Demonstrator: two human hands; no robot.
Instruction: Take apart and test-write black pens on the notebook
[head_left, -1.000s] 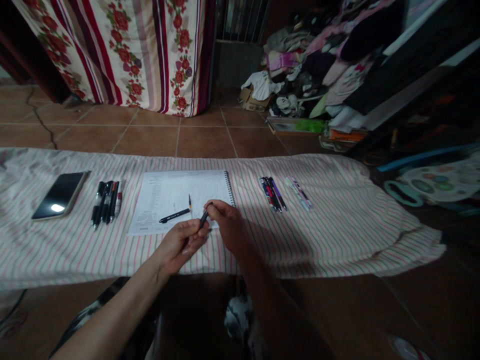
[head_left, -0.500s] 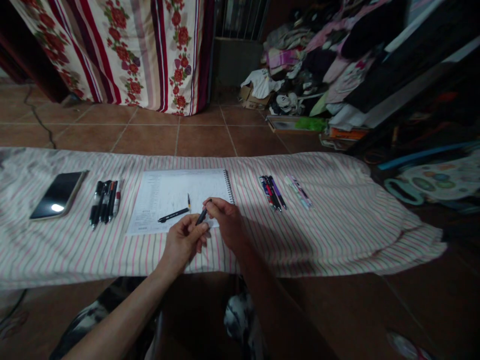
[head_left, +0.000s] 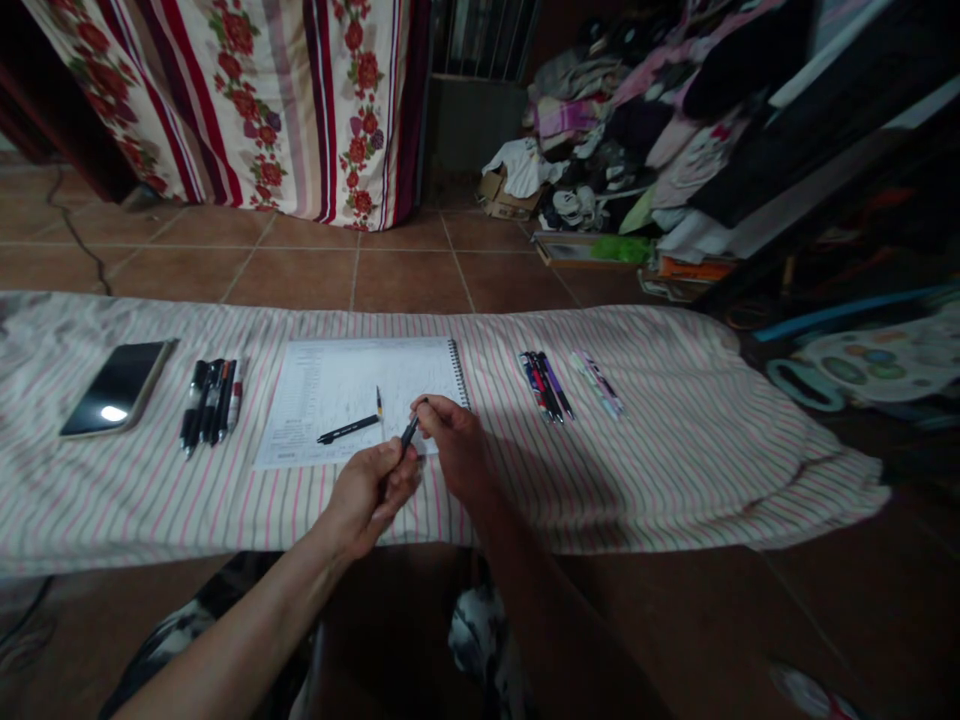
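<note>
A: Quick, hands?
B: Both are holding one dark pen piece (head_left: 409,432). Left hand (head_left: 373,490) is curling around its lower end, thumb on top; right hand (head_left: 454,440) is pinching the upper end, grip narrow.
A: Where's the piece sitting?
B: It's tilting between the hands, over the near edge of the spiral notebook (head_left: 360,365), top end leaning right.
A: On the page?
B: A black pen barrel (head_left: 348,430) is lying slantwise, just left of the hands. A thin pointed piece (head_left: 379,402) is lying near its right end; too small to identify.
A: Sides?
B: Left: dark pens (head_left: 210,405) are lying in a row, a phone (head_left: 116,390) is resting beyond them. Right: a mixed pen group (head_left: 546,388), then some pale pens (head_left: 598,383), are lying apart from the notebook.
A: Surface?
B: Striped cloth (head_left: 697,430) is lying under everything.
</note>
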